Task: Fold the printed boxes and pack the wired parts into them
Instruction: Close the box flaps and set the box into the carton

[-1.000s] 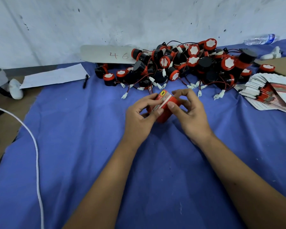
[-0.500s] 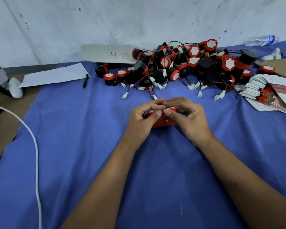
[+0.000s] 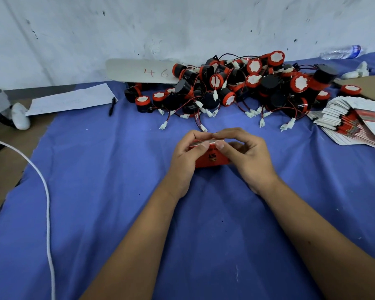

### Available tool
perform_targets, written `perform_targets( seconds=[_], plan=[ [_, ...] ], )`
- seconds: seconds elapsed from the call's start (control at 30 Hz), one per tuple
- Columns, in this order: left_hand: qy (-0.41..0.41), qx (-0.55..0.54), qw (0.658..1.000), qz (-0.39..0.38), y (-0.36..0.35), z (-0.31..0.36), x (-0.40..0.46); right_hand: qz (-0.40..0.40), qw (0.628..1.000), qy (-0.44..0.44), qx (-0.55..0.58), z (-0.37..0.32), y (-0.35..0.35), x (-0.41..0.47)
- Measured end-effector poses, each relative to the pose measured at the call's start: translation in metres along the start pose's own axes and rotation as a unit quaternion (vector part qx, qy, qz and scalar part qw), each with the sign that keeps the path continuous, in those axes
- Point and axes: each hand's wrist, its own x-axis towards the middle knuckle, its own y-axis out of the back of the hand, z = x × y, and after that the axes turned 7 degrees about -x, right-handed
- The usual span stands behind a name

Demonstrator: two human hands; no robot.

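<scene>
On blue cloth (image 3: 117,191), two hands (image 3: 220,158) gripping one red box (image 3: 212,158)

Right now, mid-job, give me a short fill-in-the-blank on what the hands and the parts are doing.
1. Both the left hand and right hand hold a small printed cardboard box coloured ____.
2. The pile of black-and-red wired parts lies ____ the box, toward the wall.
3. The fanned stack of flat unfolded boxes lies on the person's ____ side.
4. The cloth covering the table is ____.

Missing words: red; behind; right; blue
</scene>
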Motion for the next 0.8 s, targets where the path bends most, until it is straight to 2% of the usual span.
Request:
perform_targets(
  seconds=[0.2, 0.3, 0.4, 0.57, 0.8],
  plan=[
    [0.001, -0.018, 1.0, -0.007, 0.0, 0.0004, -0.0011, 0.009, 0.997, 0.055, -0.048, 0.0061, -0.0009, 0.0019],
    [0.019, -0.032, 0.999, -0.021, 0.0005, -0.0009, -0.0007, 0.013, 0.998, 0.029, -0.051, 0.0064, 0.0006, 0.0023],
    [0.024, -0.023, 0.999, 0.003, 0.0024, -0.0012, 0.0011, 0.023, 0.998, 0.005, -0.061, 0.0072, 0.0011, 0.0017],
    [0.002, -0.012, 1.0, 0.019, 0.0043, -0.0002, 0.001, -0.011, 0.999, -0.005, -0.036, 0.0065, 0.0011, 0.0032],
    [-0.014, 0.013, 0.998, 0.055, 0.0025, 0.0029, 0.0034, 0.025, 0.999, -0.038, 0.01, 0.0048, -0.0007, 0.0061]
  ],
)
